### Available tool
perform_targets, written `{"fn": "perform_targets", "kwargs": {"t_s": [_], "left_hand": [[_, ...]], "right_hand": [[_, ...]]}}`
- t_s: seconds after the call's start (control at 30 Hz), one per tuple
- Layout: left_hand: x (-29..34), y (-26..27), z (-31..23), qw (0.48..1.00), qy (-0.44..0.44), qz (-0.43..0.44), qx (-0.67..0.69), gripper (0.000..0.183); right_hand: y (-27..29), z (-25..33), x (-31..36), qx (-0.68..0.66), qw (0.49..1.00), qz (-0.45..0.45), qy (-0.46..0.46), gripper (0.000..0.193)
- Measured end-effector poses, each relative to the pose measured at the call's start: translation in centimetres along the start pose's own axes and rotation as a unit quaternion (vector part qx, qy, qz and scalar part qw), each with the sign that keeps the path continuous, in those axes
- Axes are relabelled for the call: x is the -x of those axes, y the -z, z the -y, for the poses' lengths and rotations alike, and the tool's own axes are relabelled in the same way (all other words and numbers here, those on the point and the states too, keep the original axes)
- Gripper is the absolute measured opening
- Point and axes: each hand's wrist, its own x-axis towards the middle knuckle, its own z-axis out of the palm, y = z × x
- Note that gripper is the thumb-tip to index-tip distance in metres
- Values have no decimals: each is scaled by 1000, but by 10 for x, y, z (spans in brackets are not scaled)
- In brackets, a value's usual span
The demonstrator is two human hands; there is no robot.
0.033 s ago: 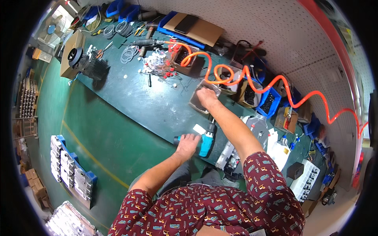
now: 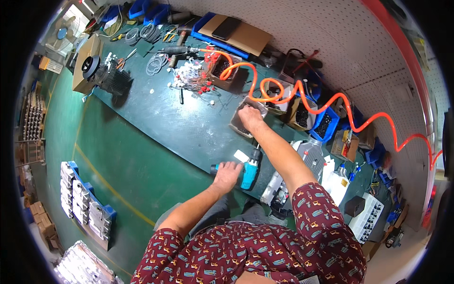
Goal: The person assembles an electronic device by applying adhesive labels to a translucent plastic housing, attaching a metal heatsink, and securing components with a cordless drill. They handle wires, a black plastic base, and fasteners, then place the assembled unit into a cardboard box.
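Teal and black, the drill (image 2: 248, 177) lies on its side on the desk (image 2: 175, 125), close to the front edge, with its bit pointing away toward an open box (image 2: 239, 128). The left hand (image 2: 226, 176) lies palm down over the drill's handle; whether its grip is closed around the handle or merely rests there, I cannot tell. The right hand (image 2: 250, 118) reaches into the box, its fingertips hidden, so I cannot tell whether its grip is clenched, released or grasping something.

Just beyond the left hand lies a white slip (image 2: 240, 155), near the drill. Right of the right forearm sits a grey housing (image 2: 312, 154), and behind that a blue bin (image 2: 333, 128) of small dark parts. An orange hose (image 2: 379, 112) coils past the boxes. Farther left are a heap of wires (image 2: 189, 78) and a dark motor (image 2: 113, 81).
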Motion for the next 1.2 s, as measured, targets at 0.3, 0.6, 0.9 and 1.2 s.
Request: {"fn": "perform_targets", "kwargs": {"t_s": [0.3, 0.6, 0.9, 1.2], "left_hand": [[-3, 4, 2, 1000, 3, 15, -9, 53], [-7, 32, 15, 990, -38, 107, 82, 68], [103, 136, -10, 923, -106, -23, 369, 45], [150, 152, -109, 945, -59, -23, 321, 31]], "right_hand": [[-2, 11, 7, 3, 999, -27, -34, 16], [40, 12, 179, -578, 767, -238, -145, 14], [18, -24, 398, -807, 411, -316, -282, 27], [-38, -20, 448, -912, 226, -290, -179, 26]]}}
